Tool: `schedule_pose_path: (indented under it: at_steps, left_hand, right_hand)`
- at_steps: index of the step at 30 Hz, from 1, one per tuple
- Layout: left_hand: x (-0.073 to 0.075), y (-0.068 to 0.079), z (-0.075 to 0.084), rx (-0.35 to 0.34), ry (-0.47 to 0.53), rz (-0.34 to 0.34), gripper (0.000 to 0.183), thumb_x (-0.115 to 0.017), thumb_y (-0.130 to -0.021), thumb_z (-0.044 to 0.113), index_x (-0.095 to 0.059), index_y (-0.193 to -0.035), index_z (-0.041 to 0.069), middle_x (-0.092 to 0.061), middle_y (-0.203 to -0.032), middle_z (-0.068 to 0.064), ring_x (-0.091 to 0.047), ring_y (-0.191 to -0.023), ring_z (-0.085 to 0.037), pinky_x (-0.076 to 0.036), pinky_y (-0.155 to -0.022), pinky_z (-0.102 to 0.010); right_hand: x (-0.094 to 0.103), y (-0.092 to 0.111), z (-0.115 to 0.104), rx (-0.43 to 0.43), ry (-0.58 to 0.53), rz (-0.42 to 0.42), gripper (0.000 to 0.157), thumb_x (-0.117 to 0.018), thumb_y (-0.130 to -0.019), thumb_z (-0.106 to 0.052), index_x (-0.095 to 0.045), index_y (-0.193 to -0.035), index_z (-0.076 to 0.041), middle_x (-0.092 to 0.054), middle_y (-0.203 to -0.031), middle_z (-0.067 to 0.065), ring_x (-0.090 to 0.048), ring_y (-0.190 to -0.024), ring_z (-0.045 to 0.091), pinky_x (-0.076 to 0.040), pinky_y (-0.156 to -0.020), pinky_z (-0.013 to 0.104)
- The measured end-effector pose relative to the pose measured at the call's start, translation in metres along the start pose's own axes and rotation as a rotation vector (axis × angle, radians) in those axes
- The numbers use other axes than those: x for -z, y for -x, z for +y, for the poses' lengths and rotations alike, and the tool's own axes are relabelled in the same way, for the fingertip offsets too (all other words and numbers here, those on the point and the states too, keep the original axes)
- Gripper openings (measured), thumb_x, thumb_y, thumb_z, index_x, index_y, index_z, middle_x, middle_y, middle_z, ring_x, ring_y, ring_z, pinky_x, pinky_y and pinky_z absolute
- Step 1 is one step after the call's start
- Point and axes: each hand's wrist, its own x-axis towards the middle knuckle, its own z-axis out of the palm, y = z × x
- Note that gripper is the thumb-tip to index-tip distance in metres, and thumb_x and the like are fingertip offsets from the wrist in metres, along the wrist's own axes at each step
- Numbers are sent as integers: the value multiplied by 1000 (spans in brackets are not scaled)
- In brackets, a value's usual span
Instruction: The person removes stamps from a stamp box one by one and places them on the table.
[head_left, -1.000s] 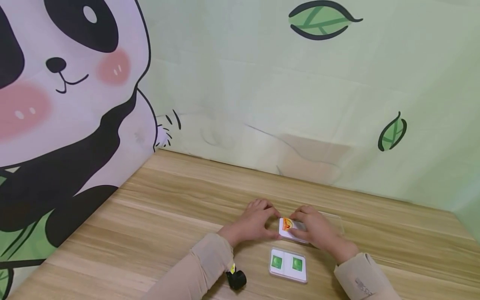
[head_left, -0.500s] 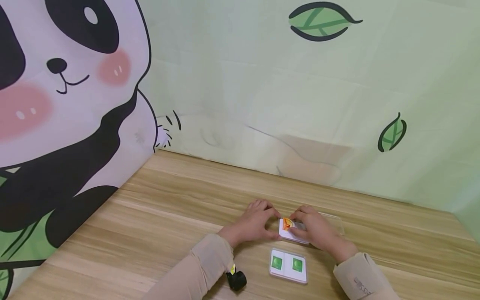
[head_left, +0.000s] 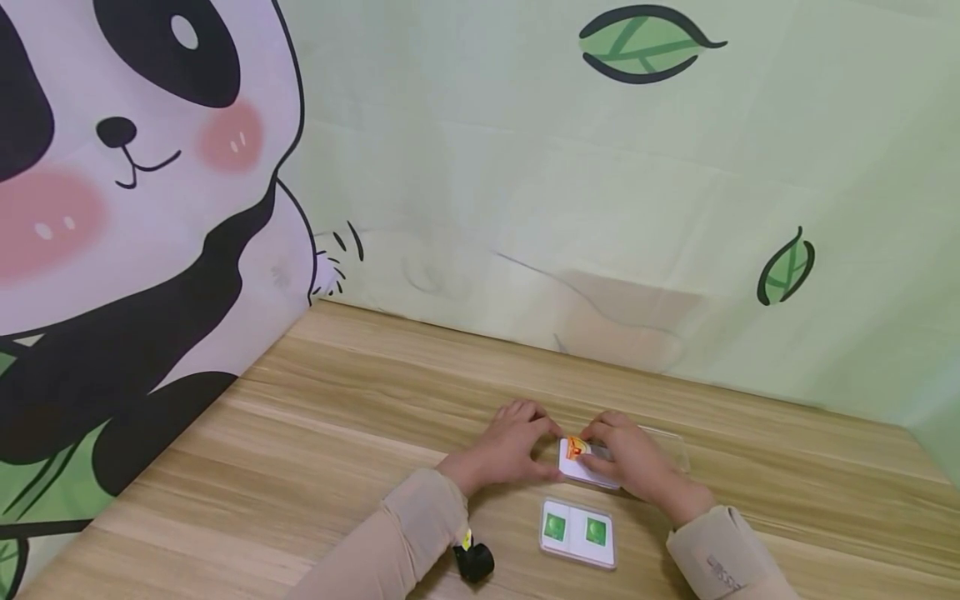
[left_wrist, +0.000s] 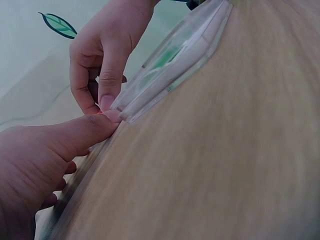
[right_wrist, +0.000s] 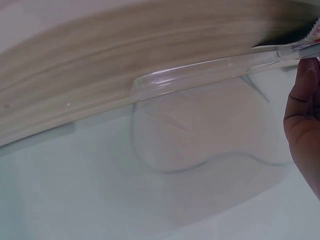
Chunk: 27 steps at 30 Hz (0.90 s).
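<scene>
In the head view, a flat clear case with a white inside (head_left: 573, 467) lies on the table. My left hand (head_left: 514, 443) grips its left end, with the thumb at the near corner and the fingertips at the far one. My right hand (head_left: 630, 457) pinches a small orange and yellow packet (head_left: 575, 447) over the white surface. Part of the packet is hidden by the fingers. A serrated edge of the packet (right_wrist: 315, 33) shows in the right wrist view. Nearer the person sits a second clear case (head_left: 577, 550) with two green squares in it.
Behind my right hand lies an empty-looking clear plastic lid or tray (head_left: 670, 441). The wooden table (head_left: 360, 392) meets a pale green backdrop (head_left: 480, 167) with leaves and a panda. A black wrist camera (head_left: 474, 562) hangs by the left sleeve.
Both hands stay in nearly the same place. The orange packet shifts and tilts very slightly between the right fingers.
</scene>
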Motion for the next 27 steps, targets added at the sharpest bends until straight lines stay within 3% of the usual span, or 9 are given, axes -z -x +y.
schedule_pose_path:
  at_steps: [27]
  left_hand:
    - [2, 1, 2, 3, -11, 6, 53, -74, -79, 49, -61, -123, 23, -51, -123, 3, -42, -120, -14, -31, -109, -35]
  right_hand:
    - [2, 0, -1, -13, 7, 20, 20, -70, -85, -21, -69, -97, -4, -63, -100, 5, -61, -94, 21, -52, -86, 41]
